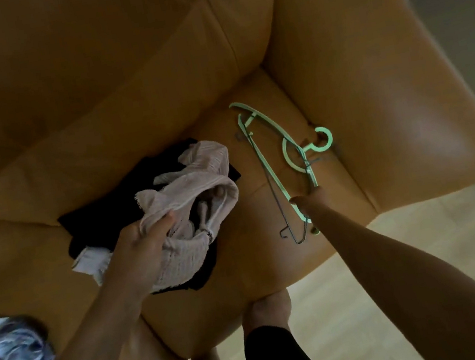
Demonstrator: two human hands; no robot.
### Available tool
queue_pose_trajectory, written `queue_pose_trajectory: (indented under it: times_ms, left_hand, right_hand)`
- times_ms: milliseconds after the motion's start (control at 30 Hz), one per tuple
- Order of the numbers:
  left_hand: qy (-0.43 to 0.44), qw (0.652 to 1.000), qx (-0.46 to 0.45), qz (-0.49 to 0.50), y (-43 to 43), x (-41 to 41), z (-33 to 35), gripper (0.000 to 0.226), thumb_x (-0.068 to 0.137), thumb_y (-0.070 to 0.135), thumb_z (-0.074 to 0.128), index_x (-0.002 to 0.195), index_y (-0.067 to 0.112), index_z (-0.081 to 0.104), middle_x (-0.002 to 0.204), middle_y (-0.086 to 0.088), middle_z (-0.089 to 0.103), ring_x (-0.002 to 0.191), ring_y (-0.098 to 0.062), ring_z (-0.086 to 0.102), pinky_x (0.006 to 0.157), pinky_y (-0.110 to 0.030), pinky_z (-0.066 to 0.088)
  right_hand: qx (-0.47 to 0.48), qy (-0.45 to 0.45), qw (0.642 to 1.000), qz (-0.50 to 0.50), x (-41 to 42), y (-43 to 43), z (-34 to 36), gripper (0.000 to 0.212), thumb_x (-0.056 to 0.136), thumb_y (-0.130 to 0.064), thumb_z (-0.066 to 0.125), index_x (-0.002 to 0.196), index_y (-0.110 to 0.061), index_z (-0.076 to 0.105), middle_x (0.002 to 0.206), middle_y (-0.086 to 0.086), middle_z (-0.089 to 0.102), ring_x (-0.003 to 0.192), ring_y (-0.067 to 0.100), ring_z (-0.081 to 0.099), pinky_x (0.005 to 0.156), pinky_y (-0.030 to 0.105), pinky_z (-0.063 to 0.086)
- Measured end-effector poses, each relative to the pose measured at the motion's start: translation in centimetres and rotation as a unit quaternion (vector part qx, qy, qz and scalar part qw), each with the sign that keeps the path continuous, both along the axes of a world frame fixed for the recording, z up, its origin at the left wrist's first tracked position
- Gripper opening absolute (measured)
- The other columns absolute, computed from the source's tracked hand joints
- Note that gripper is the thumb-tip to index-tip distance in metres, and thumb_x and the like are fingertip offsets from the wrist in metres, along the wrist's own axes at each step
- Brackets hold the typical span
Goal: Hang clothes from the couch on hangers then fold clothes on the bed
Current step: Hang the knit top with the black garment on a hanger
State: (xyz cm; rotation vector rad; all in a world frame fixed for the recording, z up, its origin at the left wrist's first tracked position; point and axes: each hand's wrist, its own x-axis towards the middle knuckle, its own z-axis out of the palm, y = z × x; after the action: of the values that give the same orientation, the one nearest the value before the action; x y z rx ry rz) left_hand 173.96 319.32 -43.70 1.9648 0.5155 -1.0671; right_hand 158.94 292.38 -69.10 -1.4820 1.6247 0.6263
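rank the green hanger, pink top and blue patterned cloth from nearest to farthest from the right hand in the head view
1. green hanger: right side of the seat, in the right hand fingers.
2. pink top: mid-seat, gripped by the left hand.
3. blue patterned cloth: far lower-left edge of the view.

The pink top point(198, 180) hides most of the black garment point(95, 217). A blurred blue cloth point(8, 359) is cut off at the near left edge.

Tan couch point(89, 88), mint-green hanger point(286, 140), pale-pink garment point(182, 195)
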Motion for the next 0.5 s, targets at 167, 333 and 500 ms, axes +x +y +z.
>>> queue_pose_trajectory:
  times_ms: [167,333,500]
  left_hand:
    - [-0.012,1.000,-0.007,-0.005,-1.5,-0.6,-1.4,0.016,0.097,0.038,0.060,0.092,0.028,0.072,0.082,0.008,0.077,0.085,-0.008,0.070,0.072,-0.026,0.047]
    - [-0.048,0.999,-0.005,-0.002,-1.4,-0.3,-0.3,0.014,0.098,0.032,0.060,0.095,0.025,0.072,0.077,0.011,0.074,0.072,0.004,0.068,0.058,-0.012,0.047]
    - [-0.050,0.999,0.001,-0.012,-0.2,0.1,3.8,0.023,0.098,0.030,0.061,0.096,0.013,0.076,0.087,0.000,0.077,0.078,-0.006,0.071,0.068,-0.022,0.048]
  right_hand:
    - [-0.023,-0.034,0.999,-0.002,-0.2,0.6,-1.9,0.054,0.077,-0.026,0.076,0.127,-0.007,0.064,0.111,0.016,0.070,0.100,0.036,0.067,0.082,0.043,0.058]
    - [-0.041,-0.131,0.988,-0.071,1.3,1.6,1.3,0.038,0.096,-0.046,0.061,0.073,-0.015,0.060,0.065,0.002,0.052,0.067,0.023,0.056,0.058,0.029,0.037]
    - [0.053,-0.201,0.973,-0.095,1.3,2.8,6.4,0.058,0.105,-0.046,0.046,0.065,-0.006,0.049,0.057,0.009,0.041,0.054,0.020,0.046,0.067,0.038,0.050]
